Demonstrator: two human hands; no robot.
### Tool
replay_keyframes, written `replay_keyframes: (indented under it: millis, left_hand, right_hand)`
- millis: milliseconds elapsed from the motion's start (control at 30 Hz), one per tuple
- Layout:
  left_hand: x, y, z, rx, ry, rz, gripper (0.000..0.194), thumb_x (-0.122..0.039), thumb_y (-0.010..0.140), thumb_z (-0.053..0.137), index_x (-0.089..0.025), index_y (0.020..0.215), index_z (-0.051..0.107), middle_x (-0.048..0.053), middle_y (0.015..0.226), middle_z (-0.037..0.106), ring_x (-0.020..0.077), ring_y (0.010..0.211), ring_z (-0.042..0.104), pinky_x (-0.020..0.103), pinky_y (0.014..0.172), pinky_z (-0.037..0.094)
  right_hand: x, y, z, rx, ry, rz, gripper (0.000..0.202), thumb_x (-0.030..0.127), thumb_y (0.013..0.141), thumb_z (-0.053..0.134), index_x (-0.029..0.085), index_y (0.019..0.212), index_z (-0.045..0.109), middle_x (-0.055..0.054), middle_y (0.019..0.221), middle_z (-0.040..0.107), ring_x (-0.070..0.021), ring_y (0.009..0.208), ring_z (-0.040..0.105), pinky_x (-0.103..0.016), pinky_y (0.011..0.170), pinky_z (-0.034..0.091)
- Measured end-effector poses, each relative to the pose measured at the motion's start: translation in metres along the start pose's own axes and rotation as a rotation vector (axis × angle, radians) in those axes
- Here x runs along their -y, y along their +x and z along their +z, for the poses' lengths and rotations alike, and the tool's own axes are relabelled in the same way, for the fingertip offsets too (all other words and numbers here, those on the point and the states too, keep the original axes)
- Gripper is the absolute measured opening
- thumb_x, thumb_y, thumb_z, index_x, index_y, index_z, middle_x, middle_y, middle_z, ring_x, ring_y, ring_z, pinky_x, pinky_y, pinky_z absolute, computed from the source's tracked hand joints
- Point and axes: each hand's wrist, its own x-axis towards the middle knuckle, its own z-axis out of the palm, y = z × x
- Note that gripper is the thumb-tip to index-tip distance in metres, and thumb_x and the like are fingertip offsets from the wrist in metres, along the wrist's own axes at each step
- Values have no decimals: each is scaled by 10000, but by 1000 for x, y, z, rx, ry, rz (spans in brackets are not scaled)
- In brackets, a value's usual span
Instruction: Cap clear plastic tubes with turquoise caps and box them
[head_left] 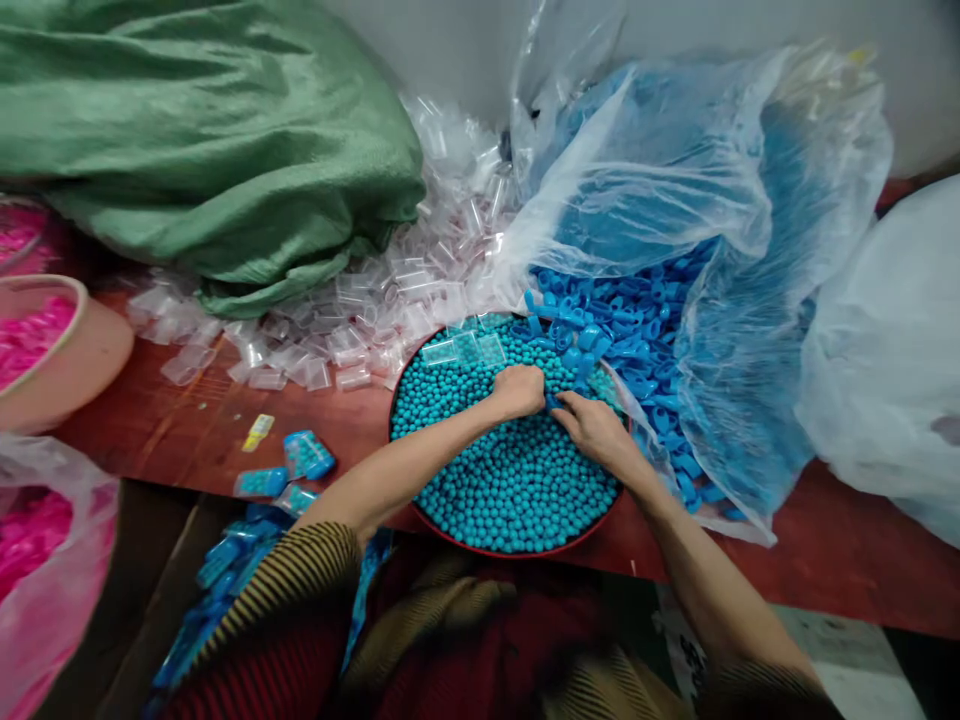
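"What are the hands doing?"
"The right hand is pinching a small blue piece over the turquoise beads. The left hand is curling beside it; I can't tell its grip."
"And around?"
"Beads are filling the bowl; clear containers are lying far left, blue parts far right."

Before you, a plain grey wall stands behind a reddish-brown table, whose top catches a faint sheen at your left. Under its front edge, at your lower right, a pale surface shows amid dark shadow.
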Motion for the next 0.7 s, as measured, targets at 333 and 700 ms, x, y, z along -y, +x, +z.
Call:
replay_keyframes:
  millis: [333,700]
  left_hand:
    - [22,-4,16,-54,-258,111,401,-228,732,620,-119,1117,590,52,979,692,161,893,637,209,758,483]
    - [10,8,14,-71,-334,15,146,-105,633,589,-119,755,668,91,766,666,239,820,620,291,745,463]
  right_hand:
    - [-9,-7,-7,-80,181,120,296,303,896,439,119,1068,594,-78,788,706,-200,739,654,-272,663,443]
    - [13,31,-6,31,6,155,272,259,910,400,160,963,648,-104,867,711,-195,822,644,-259,687,417]
